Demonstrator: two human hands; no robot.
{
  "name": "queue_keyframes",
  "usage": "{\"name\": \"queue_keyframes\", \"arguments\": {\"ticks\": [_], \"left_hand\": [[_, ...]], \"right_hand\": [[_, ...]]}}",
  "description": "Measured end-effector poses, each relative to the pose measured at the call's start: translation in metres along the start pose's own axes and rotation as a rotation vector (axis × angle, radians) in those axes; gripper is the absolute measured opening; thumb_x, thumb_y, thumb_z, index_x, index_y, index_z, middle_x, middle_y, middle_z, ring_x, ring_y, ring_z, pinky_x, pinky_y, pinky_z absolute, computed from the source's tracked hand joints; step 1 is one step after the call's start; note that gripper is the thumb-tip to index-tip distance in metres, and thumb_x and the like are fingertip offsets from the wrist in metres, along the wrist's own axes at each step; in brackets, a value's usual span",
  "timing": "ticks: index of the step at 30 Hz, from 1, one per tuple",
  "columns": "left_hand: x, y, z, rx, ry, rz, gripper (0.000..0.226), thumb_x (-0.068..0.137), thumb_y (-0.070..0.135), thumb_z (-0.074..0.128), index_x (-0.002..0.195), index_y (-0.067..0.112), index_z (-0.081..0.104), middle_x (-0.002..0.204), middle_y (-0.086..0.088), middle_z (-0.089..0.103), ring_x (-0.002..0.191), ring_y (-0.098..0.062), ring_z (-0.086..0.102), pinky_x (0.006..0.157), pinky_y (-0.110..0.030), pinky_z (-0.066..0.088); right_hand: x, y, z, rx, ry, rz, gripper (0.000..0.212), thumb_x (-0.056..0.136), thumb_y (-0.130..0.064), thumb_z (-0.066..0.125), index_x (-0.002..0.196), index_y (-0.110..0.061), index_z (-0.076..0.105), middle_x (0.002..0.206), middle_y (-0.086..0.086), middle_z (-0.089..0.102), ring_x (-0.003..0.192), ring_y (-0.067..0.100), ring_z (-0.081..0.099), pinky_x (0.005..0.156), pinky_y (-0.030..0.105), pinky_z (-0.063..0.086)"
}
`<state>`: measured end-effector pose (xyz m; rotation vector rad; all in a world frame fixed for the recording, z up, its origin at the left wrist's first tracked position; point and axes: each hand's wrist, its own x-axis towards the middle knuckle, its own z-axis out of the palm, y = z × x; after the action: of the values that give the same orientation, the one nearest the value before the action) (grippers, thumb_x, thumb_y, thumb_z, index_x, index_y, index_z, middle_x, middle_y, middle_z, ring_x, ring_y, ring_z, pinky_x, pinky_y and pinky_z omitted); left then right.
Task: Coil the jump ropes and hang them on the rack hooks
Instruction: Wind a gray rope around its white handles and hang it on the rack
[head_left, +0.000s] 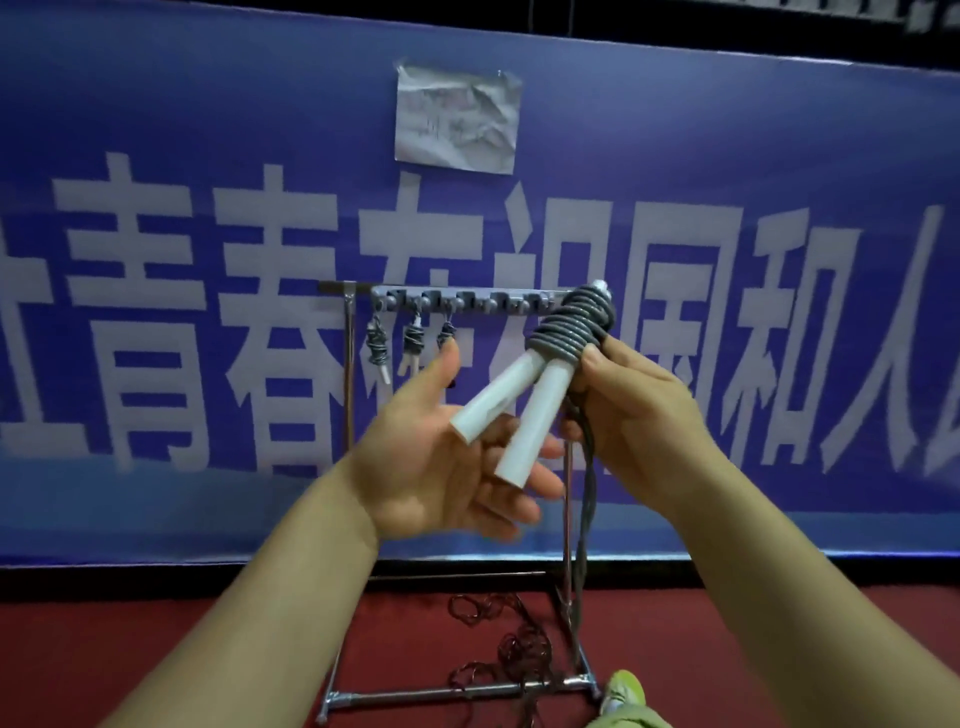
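While the jump rope (569, 332) is held up in front of the rack (467, 301), its grey coil is pinched by the right hand (639, 415), whose grip is clamped on the windings and on the loose strand hanging below. The two white handles (511, 415) slant down and to the left from that grip, their ends lying over the fingers of the left hand (441, 452), which is open and cupped, holding nothing. The bundle's long axis runs from lower left to upper right, its top level with the hook bar. Free hooks (498, 304) are seen just left of the coil; three coiled ropes (410, 343) already hang further left. More rope (519, 649) lies tangled on the red floor (208, 649) inside the rack base. A blue banner (208, 156) closes the room behind.
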<state>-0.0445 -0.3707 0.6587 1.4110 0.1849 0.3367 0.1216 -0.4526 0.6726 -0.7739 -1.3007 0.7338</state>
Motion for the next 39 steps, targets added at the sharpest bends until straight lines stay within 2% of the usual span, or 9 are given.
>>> {"name": "queue_keyframes", "arguments": {"ticks": [3,6,12,18,23,28,33,36,39], "left_hand": [[0.013,-0.021,0.008,-0.253,-0.377,0.046,0.092,0.084,0.074,0.027,0.114,-0.005,0.061,0.084,-0.013,0.069,0.07,-0.023,0.067,0.071,-0.036,0.053],[0.017,-0.024,0.01,-0.3,-0.449,0.047,0.079,0.09,0.068,0.022,0.106,0.0,0.06,0.074,-0.007,0.065,0.054,-0.014,0.06,0.063,-0.031,0.05],[0.007,-0.009,0.017,-0.042,-0.059,-0.023,0.073,0.082,0.072,0.026,0.066,0.009,0.059,0.048,-0.002,0.048,0.035,-0.008,0.032,0.046,-0.021,0.032],[0.002,0.007,0.024,0.269,0.236,0.071,0.069,0.086,0.064,0.025,0.073,0.005,0.056,0.056,-0.007,0.05,0.036,-0.009,0.031,0.05,-0.027,0.021],[0.001,0.01,0.017,0.486,0.373,0.085,0.068,0.082,0.066,0.026,0.075,0.006,0.059,0.051,-0.003,0.055,0.037,-0.009,0.04,0.047,-0.023,0.029],[0.007,0.005,0.006,0.675,0.518,0.053,0.071,0.067,0.072,0.033,0.079,0.009,0.063,0.055,0.0,0.059,0.047,-0.008,0.051,0.052,-0.023,0.04],[0.007,-0.002,0.005,0.924,0.662,0.116,0.065,0.083,0.069,0.03,0.078,0.014,0.064,0.065,0.0,0.063,0.062,-0.017,0.056,0.07,-0.039,0.05],[0.006,-0.001,0.009,1.141,0.752,0.105,0.061,0.087,0.065,0.028,0.083,0.014,0.061,0.075,-0.002,0.063,0.072,-0.023,0.059,0.073,-0.043,0.05],[0.004,-0.003,0.014,1.246,0.797,0.07,0.056,0.08,0.07,0.029,0.081,0.021,0.055,0.076,0.0,0.058,0.07,-0.02,0.055,0.064,-0.037,0.044]], "right_hand": [[-0.003,-0.008,-0.004,-0.017,-0.129,0.0,0.034,0.083,-0.027,0.054,0.113,-0.012,0.06,0.089,0.007,0.064,0.067,0.013,0.055,0.06,0.029,0.041],[-0.006,-0.011,-0.007,-0.119,-0.163,0.01,0.03,0.085,-0.026,0.049,0.111,-0.017,0.06,0.08,-0.001,0.064,0.066,0.011,0.056,0.057,0.026,0.043],[-0.01,-0.018,-0.017,-0.206,-0.138,0.116,0.015,0.092,-0.02,0.054,0.104,-0.013,0.059,0.075,-0.005,0.065,0.062,0.012,0.057,0.05,0.021,0.042],[-0.006,-0.017,-0.013,-0.287,-0.027,0.152,0.018,0.098,-0.016,0.048,0.113,-0.014,0.058,0.078,-0.004,0.071,0.058,0.01,0.053,0.049,0.021,0.041],[-0.001,-0.015,-0.009,-0.29,0.044,0.208,0.024,0.094,-0.021,0.056,0.117,-0.015,0.055,0.083,0.005,0.074,0.051,0.009,0.052,0.045,0.02,0.039],[-0.006,-0.004,-0.004,-0.249,0.067,0.269,0.025,0.094,-0.012,0.057,0.119,-0.01,0.054,0.094,0.011,0.071,0.068,0.017,0.064,0.058,0.027,0.053],[-0.016,-0.007,0.0,-0.039,0.089,0.323,0.026,0.096,-0.005,0.048,0.118,-0.012,0.058,0.105,0.014,0.071,0.084,0.025,0.069,0.066,0.033,0.058],[-0.023,-0.011,-0.002,-0.002,0.071,0.363,0.023,0.094,-0.016,0.052,0.114,-0.011,0.062,0.116,0.016,0.067,0.088,0.026,0.068,0.058,0.03,0.056],[-0.028,-0.009,-0.004,-0.089,0.037,0.386,0.044,0.075,-0.039,0.062,0.112,-0.016,0.064,0.113,0.004,0.07,0.087,0.021,0.07,0.057,0.027,0.049]]}}
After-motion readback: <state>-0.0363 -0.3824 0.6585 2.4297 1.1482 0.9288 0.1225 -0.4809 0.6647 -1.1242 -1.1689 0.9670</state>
